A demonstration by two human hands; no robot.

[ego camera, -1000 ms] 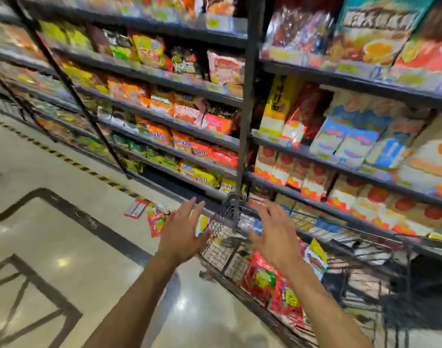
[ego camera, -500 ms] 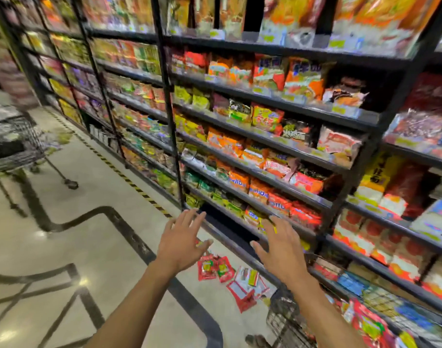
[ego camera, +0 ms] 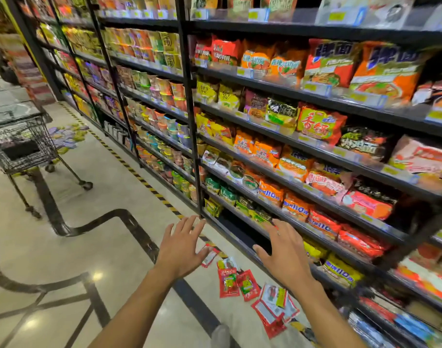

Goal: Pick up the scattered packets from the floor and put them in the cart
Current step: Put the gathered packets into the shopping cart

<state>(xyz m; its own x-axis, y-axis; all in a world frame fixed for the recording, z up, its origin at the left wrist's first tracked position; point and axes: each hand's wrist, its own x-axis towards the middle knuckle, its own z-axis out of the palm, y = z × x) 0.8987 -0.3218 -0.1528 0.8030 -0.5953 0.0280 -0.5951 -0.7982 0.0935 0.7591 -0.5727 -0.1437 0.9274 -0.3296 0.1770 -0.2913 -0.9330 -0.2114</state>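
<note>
Several red packets (ego camera: 242, 285) lie scattered on the shiny floor beside the bottom shelf, between and below my two arms. More of them (ego camera: 276, 308) lie closer to me, partly hidden by my right forearm. My left hand (ego camera: 183, 247) hovers above the floor with fingers spread and holds nothing. My right hand (ego camera: 284, 254) is held out the same way, empty, in front of the lower shelves. The cart with packets in it is out of view. A dark wire cart (ego camera: 21, 144) stands far off at the left.
Tall black shelves (ego camera: 315, 151) full of noodle packets and cups run along the right side. A yellow-black tape line (ego camera: 129, 167) marks the floor along their base. Another pile of packets (ego camera: 67, 136) lies on the floor behind the far cart. The tip of my shoe (ego camera: 221, 335) shows at the bottom.
The view has swung left, away from the cart with red packets at my right, which has left the frame. Both hands stay empty and spread, now above the scattered packets.
</note>
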